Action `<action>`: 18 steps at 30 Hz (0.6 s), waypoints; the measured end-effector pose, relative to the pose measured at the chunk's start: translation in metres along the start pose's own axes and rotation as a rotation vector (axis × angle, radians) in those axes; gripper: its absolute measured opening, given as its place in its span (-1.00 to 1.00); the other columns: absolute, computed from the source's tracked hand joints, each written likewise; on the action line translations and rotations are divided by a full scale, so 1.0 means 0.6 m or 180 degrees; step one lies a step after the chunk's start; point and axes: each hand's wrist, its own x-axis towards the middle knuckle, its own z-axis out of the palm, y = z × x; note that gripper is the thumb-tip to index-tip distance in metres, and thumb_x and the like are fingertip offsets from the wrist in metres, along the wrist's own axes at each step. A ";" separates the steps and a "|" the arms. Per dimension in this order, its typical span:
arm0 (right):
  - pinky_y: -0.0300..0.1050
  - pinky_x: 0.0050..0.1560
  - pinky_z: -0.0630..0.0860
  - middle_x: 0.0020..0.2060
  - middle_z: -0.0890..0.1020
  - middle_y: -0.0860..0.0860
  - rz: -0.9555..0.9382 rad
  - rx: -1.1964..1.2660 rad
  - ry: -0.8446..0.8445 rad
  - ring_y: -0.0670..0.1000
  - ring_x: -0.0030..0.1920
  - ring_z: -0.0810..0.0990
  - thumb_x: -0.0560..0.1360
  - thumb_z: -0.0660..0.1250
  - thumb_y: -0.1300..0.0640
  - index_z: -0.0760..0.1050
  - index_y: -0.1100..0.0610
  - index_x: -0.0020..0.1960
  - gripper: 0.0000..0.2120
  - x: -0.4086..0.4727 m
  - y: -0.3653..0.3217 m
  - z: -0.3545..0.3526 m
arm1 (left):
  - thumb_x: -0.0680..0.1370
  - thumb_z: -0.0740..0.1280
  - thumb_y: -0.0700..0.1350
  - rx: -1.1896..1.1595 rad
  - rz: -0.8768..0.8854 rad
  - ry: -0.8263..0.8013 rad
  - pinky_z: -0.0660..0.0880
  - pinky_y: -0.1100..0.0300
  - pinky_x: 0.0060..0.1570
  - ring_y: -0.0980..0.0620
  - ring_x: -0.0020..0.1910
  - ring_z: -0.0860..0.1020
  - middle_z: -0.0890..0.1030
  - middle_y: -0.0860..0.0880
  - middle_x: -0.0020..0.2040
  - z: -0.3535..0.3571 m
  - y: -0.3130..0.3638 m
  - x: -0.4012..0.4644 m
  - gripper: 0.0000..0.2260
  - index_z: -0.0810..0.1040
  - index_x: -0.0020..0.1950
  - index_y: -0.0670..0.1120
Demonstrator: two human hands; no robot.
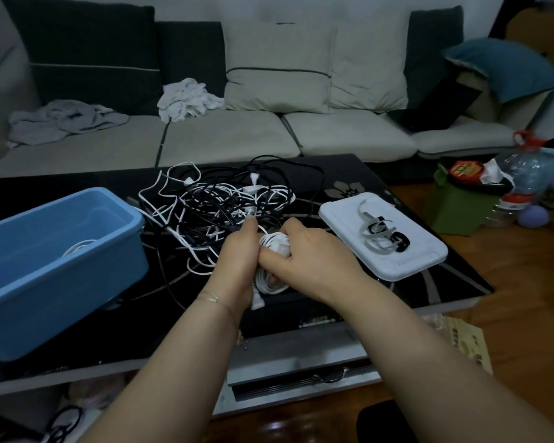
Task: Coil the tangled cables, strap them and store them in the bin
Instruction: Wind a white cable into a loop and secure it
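A tangle of black and white cables [224, 199] lies in the middle of the black glass table [429, 282]. Just in front of it, both hands hold one coiled white cable [277, 244]. My left hand [237, 251] grips the coil's left side, and my right hand [314, 251] curls over its top and right side. Loops of the coil hang below the hands [269, 281]. The blue bin [61, 266] stands at the table's left, with a white cable [77, 246] lying inside. Grey and black straps [381, 231] lie on a white lid [390, 263] to the right.
A beige sofa [237, 135] with cushions and crumpled cloths runs behind the table. To the right, on the wooden floor, stand a green box [454, 206], a plastic bottle [522, 174] and other clutter. A drawer handle [330, 375] shows under the table's front edge.
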 end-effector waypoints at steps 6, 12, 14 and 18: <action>-0.01 -0.15 0.44 -0.11 0.61 0.06 0.0213 0.0264 0.0389 0.14 -0.06 0.54 0.43 0.19 -0.36 0.36 0.10 -0.06 -0.50 0.004 0.003 0.003 | 0.66 0.09 0.05 0.0131 0.0343 -0.0001 0.49 0.18 -0.31 -0.07 -0.42 0.55 0.60 -0.13 -0.39 0.005 0.001 0.010 -0.55 0.55 -0.31 -0.11; -0.05 -0.20 0.40 -0.29 0.51 -0.04 0.0561 0.1266 0.0720 0.05 -0.18 0.52 0.46 0.20 -0.29 0.30 0.03 -0.26 -0.60 0.011 0.024 -0.004 | 0.67 0.09 0.00 0.1184 0.1371 -0.0535 0.34 0.37 -0.49 0.22 -0.47 0.47 0.59 0.01 -0.33 -0.005 0.007 -0.004 -0.63 0.60 -0.02 -0.19; -0.01 -0.16 0.47 -0.27 0.54 -0.02 0.0618 0.1452 0.0808 0.05 -0.16 0.56 0.47 0.20 -0.29 0.31 0.03 -0.27 -0.60 0.012 0.028 -0.001 | 0.68 0.08 -0.02 0.1176 0.1373 -0.0625 0.37 0.43 -0.42 0.28 -0.38 0.53 0.63 0.07 -0.26 -0.003 0.006 -0.010 -0.67 0.61 0.06 -0.09; -0.06 -0.19 0.35 -0.27 0.50 -0.06 0.0764 0.1377 0.0831 0.03 -0.18 0.48 0.50 0.17 -0.27 0.33 0.06 -0.24 -0.60 0.014 0.034 0.003 | 0.68 0.07 -0.05 0.0880 0.1214 -0.0812 0.48 0.26 -0.16 0.09 -0.16 0.58 0.66 -0.07 -0.11 0.006 0.000 -0.022 -0.69 0.61 0.06 -0.07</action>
